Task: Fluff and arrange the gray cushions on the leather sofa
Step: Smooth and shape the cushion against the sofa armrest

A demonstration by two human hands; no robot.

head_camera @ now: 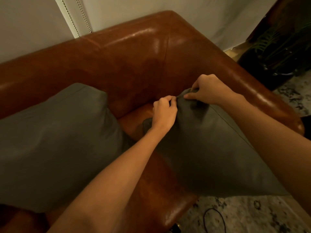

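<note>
Nearest me, a black cable [214,219] is lying on the patterned rug [252,216] just off the sofa's front edge. Two gray cushions counted. I'm working the right cushion [210,148], which is leaning against the armrest with its lower end hanging past the seat edge. The left cushion [55,140] is resting on the seat against the backrest, hands off it.

Both hands are meeting at the far top corner of the right cushion. My left hand [164,113] is pinching the fabric there, fingers curled tight. My right hand [207,91] is gripping the same corner from the other side, thumb and fingers closed on cloth.

Step in hand, I'd judge: pulling the corner out to shape it, so fluffing, not yet placing. Next move probably calls for seating it upright in the corner of the one leather sofa [134,52].

Beyond: a dark plant [277,47] off the armrest, and a blind cord [74,17] on the wall.
</note>
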